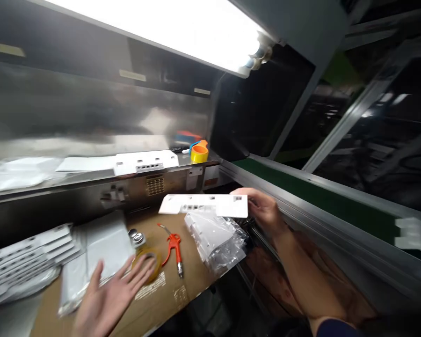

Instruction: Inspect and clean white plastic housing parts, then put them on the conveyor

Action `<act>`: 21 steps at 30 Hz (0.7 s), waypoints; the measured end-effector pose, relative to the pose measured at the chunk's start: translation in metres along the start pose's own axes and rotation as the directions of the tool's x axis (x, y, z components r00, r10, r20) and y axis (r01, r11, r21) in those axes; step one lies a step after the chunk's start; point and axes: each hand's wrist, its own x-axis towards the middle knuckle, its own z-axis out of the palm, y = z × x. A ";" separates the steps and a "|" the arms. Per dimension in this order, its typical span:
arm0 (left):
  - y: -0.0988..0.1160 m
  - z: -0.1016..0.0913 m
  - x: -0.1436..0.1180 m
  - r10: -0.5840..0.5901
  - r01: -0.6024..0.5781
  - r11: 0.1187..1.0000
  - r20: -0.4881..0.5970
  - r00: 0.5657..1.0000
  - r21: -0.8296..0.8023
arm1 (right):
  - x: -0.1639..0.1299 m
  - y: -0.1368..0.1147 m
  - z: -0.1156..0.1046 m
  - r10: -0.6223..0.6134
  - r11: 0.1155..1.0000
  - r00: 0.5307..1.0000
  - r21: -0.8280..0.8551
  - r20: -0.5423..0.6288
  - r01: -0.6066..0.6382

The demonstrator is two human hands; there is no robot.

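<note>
My right hand (263, 208) grips the right end of a long white plastic panel (205, 204) and holds it level above the cardboard-covered bench (168, 292). Under the panel lies a clear plastic bag (215, 238) with more white parts inside. My left hand (114, 292) is open, palm up and fingers spread, low at the front over a flat plastic-wrapped pack (98, 250). Its fingertips reach a roll of yellow tape (150, 262). It holds nothing.
An orange air blow gun (173, 248) lies mid-bench beside a small metal can (137, 238). White panels are stacked at the left (24, 260). Another white panel (145, 161) and an orange tape dispenser (199, 150) sit on the steel shelf. A green conveyor belt (323, 199) runs along the right.
</note>
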 end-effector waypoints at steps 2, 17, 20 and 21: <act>-0.002 0.007 -0.006 -0.062 0.065 0.998 0.157 0.986 -0.014 | -0.005 0.002 0.054 0.032 0.969 0.992 0.238 0.120 -0.060; 0.042 -0.031 -0.113 0.018 -0.029 0.999 0.342 0.940 0.026 | -0.057 -0.005 0.223 0.118 0.689 0.967 0.683 0.225 -0.243; 0.039 -0.029 -0.115 0.074 -0.062 0.997 0.346 0.935 -0.048 | -0.065 -0.001 0.232 0.182 0.686 0.950 0.659 0.255 -0.308; 0.037 -0.027 -0.116 0.083 -0.061 0.995 0.333 0.939 -0.075 | -0.068 0.001 0.234 0.199 0.691 0.944 0.646 0.263 -0.325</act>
